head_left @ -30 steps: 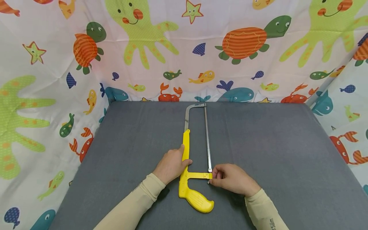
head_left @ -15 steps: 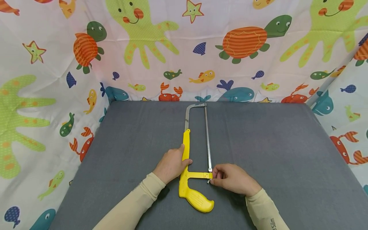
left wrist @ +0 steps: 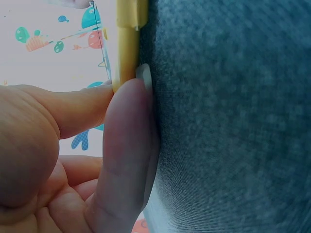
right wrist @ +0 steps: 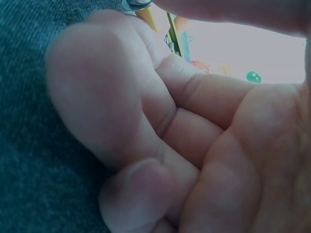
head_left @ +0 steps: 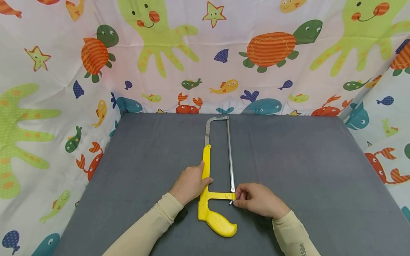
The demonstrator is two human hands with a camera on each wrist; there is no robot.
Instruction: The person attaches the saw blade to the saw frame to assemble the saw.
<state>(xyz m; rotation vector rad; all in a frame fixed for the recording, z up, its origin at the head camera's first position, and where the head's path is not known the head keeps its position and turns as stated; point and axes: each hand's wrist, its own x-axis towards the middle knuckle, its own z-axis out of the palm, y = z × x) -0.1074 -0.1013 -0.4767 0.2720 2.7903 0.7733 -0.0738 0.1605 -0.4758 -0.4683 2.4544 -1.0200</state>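
Observation:
A hacksaw with a yellow frame (head_left: 206, 161) lies flat on the grey table, its handle (head_left: 221, 224) toward me. The metal blade bar (head_left: 230, 156) runs along its right side. My left hand (head_left: 189, 183) grips the frame's yellow back, thumb across the top; in the left wrist view, fingers pinch the yellow frame (left wrist: 129, 53). My right hand (head_left: 261, 200) pinches the small metal wing nut (head_left: 231, 202) at the near end of the blade, by the yellow crossbar (head_left: 221, 195). Its fingers are curled, and in the right wrist view only a metal edge (right wrist: 137, 4) shows.
The grey table (head_left: 304, 160) extends around the saw on all sides. A white cloth (head_left: 205, 46) printed with sea animals hangs behind the table and along both sides.
The wing nut's visible end has turned slightly at my right fingertips. My left hand keeps its hold on the frame, and the saw stays in place; the head view has shifted a little.

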